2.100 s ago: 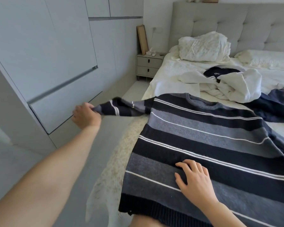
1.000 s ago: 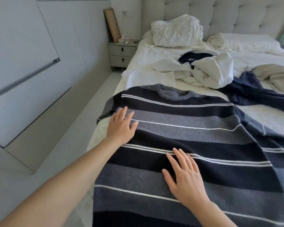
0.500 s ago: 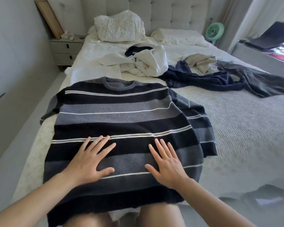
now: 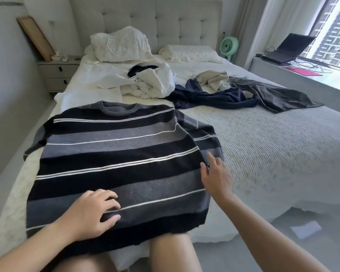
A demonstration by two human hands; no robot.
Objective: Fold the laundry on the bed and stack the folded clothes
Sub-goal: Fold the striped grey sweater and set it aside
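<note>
Striped knit lies flat across the near corner of the bed (image 4: 273, 146): the sweater (image 4: 114, 154) is spread face up with its collar pointing away from you and its hem hanging just over the mattress edge against your legs. That layout gives you a smooth panel to fold from.

Your left hand (image 4: 90, 214) rests on the lower part of the sweater, near the hem; this grip has its fingers loosely curved, tips and thumb pressing into the fabric without pinching any of it. It reads as an anchor, keeping the body from sliding while the other side is worked.

Your right hand (image 4: 216, 176) sits at the sweater's right edge, just short of the sleeve (image 4: 206, 138) that lies folded down along that side. This grip is spread, fingers extended, touching or nearly touching the knit; it is blurred, so I cannot tell which. You probably mean to take that sleeve or side seam next and bring it inward.

Beyond both grips, toward the headboard, the unfolded laundry waits: a white bundle (image 4: 151, 83), and to the right of it a navy garment (image 4: 214, 97), a beige piece (image 4: 214, 79) and a grey garment (image 4: 277, 97). No folded stack is visible.
</note>
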